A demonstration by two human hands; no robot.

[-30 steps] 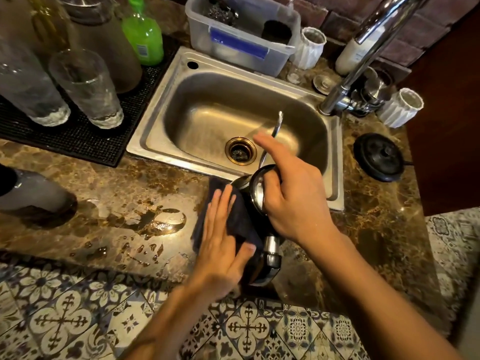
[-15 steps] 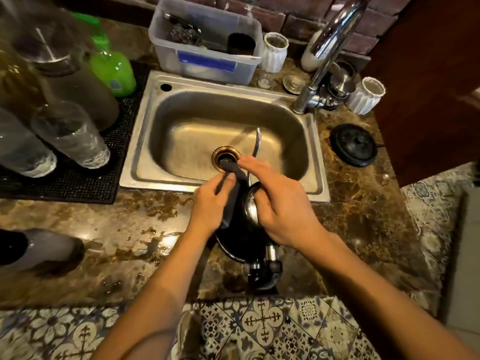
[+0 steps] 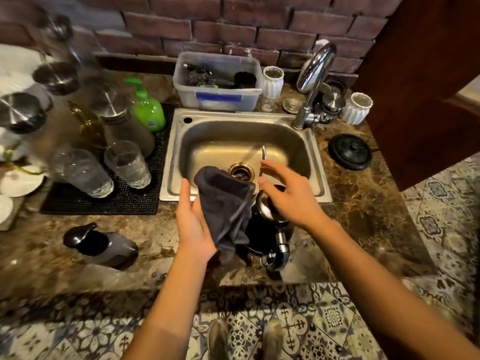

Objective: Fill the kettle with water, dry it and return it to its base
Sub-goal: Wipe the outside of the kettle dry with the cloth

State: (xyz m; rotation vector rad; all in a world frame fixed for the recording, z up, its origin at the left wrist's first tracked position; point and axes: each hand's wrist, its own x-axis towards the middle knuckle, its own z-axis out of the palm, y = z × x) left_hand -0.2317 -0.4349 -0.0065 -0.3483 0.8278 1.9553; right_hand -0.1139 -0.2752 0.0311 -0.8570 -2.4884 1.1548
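Kettle (image 3: 262, 227) on tabletop (image 3: 363, 209), centre frame, below sink (image 3: 244, 141). Left hand (image 3: 193, 224) fingers pinching dark cloth (image 3: 224, 206); right hand (image 3: 291, 196) fingers spread over kettle top. Wipe body all round, underside too, before base (image 3: 350, 151), right of frame.
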